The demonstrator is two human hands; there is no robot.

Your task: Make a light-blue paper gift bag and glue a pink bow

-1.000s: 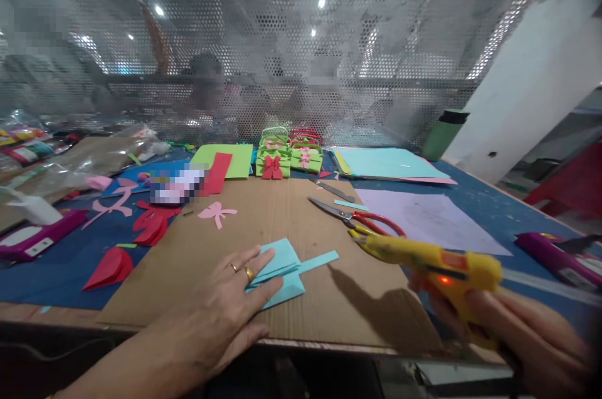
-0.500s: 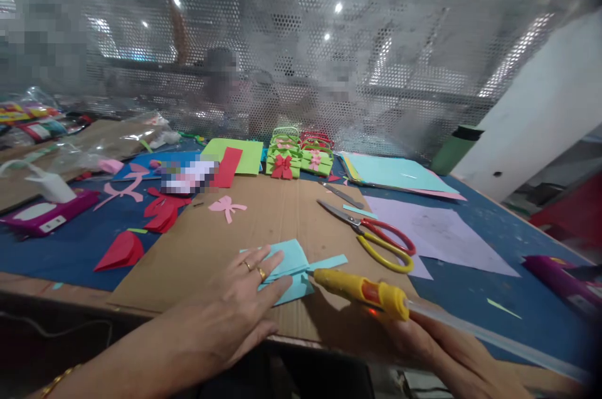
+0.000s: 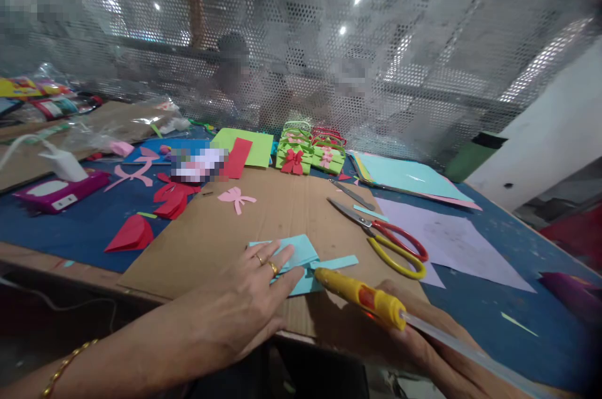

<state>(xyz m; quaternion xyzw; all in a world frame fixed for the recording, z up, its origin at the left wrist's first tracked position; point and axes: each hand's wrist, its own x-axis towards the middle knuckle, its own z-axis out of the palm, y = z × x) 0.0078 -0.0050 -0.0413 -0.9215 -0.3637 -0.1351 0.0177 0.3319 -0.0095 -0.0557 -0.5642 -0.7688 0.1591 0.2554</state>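
Observation:
My left hand (image 3: 256, 286) lies with its fingers stretched out on a folded light-blue paper piece (image 3: 301, 248), pressing it onto the cardboard. A narrow light-blue strip (image 3: 339, 261) sticks out to the right from the folds. My right hand (image 3: 418, 336) is closed around a yellow glue gun (image 3: 364, 295), with a long clear glue stick (image 3: 451, 339) coming out of its back end. The gun's nozzle is at the right edge of the folded paper, beside the strip; whether glue is flowing cannot be seen. My right fingers are partly hidden behind the gun.
Scissors with red and yellow handles (image 3: 399, 248) lie right of the paper on a cardboard sheet (image 3: 282, 207). Small green paper bags (image 3: 295, 151) stand at the back. Red cut-outs (image 3: 132, 234), a purple power strip (image 3: 63, 191) and lilac paper (image 3: 463, 236) lie around. A green bottle (image 3: 475, 157) stands back right.
The view has swung slightly, so most table items appear shifted right. Both hands stay at the light-blue paper, the glue gun's nozzle still at its right edge.

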